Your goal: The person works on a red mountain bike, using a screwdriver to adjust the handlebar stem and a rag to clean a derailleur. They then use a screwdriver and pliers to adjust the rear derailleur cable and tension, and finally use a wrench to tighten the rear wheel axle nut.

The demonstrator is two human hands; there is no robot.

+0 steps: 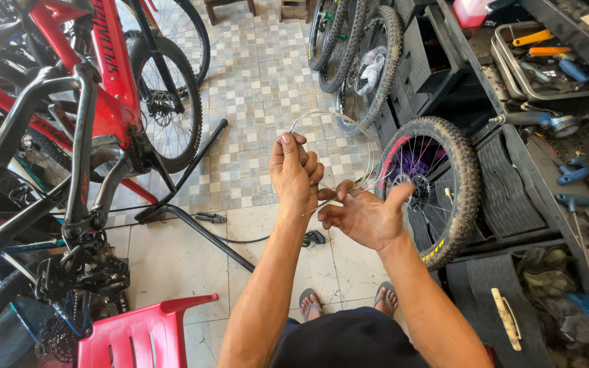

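My left hand (296, 172) is closed in a fist around a thin steel cable (349, 119) that loops up and over to the right. My right hand (364, 215) sits just right of it, palm up, pinching the cable's lower end between thumb and fingers. Both hands are held over the tiled floor, above my feet in sandals (311, 300).
A red and black bicycle (97, 116) on a repair stand fills the left. A red plastic chair (141, 334) is at the bottom left. A knobby wheel (438, 191) leans on the right by a workbench (533, 157) with tools. More wheels (356, 48) stand behind.
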